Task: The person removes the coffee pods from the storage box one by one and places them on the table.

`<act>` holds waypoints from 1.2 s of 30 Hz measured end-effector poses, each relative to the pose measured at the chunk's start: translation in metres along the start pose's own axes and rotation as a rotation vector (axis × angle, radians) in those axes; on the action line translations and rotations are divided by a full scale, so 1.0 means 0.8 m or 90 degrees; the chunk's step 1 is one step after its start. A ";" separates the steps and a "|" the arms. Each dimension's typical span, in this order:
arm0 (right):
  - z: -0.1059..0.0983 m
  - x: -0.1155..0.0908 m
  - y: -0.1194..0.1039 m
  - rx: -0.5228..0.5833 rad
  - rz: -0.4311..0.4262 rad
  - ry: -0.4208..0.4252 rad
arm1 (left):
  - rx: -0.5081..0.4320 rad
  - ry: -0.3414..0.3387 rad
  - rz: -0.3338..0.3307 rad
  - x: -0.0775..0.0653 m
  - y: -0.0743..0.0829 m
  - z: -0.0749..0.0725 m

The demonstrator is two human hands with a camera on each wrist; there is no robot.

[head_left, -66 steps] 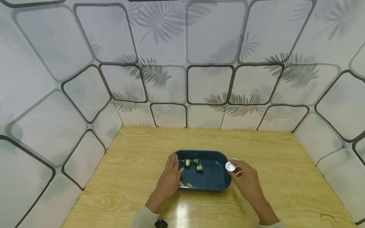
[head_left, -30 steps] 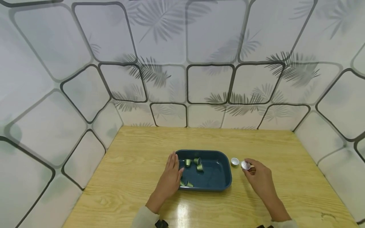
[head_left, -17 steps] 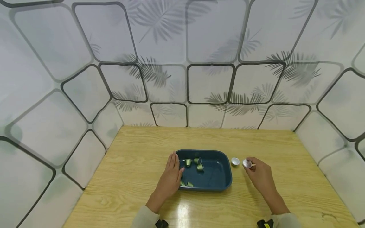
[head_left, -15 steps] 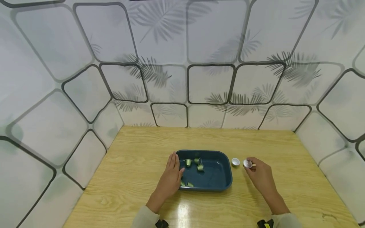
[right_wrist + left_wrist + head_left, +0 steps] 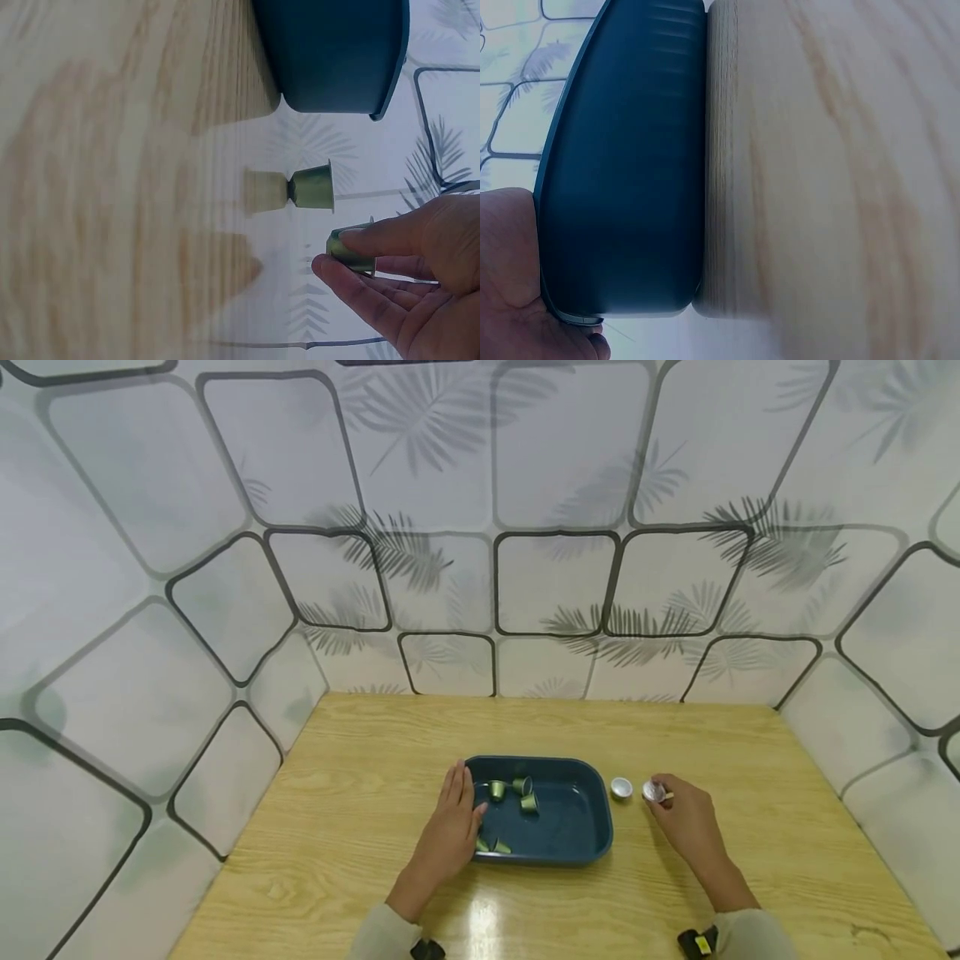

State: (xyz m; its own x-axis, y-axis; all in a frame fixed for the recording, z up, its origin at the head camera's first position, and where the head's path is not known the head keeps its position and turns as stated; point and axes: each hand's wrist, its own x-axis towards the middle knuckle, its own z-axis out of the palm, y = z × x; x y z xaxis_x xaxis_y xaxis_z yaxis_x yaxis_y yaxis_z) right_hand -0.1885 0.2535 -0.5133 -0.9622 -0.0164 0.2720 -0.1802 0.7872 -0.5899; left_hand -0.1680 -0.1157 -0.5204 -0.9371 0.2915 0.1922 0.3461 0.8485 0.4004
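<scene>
A light pinch just above the tabletop
The right hand's (image 5: 686, 818) thumb and fingers were clamped on the sides of a small green cup (image 5: 652, 792), held wide end up, slightly tilted, and seemingly just clear of the table (image 5: 360, 777). A second cup (image 5: 621, 788) stood upright between it and the blue tray (image 5: 558, 833). The left hand (image 5: 446, 828), its fingers straight and together, lay against the tray's left end; more green cups (image 5: 529, 803) sat inside. To my eye, doing it well meant squeezing gently, levelling the base and leaving the neighbour unbumped.
</scene>
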 end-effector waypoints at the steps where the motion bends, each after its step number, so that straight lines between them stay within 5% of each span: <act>1: 0.001 0.001 0.002 -0.004 0.003 -0.004 | -0.003 0.000 -0.001 0.000 0.000 0.000; 36: 0.019 0.021 0.021 -0.047 0.001 -0.056 | -0.006 -0.010 -0.008 -0.001 0.002 -0.003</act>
State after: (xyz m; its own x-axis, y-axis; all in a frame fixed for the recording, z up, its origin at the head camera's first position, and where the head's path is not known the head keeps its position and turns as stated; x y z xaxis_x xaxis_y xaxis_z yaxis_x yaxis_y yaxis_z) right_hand -0.2108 0.2570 -0.5304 -0.9774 -0.0668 0.2006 -0.1658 0.8307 -0.5315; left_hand -0.1667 -0.1156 -0.5180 -0.9417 0.2882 0.1734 0.3351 0.8480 0.4106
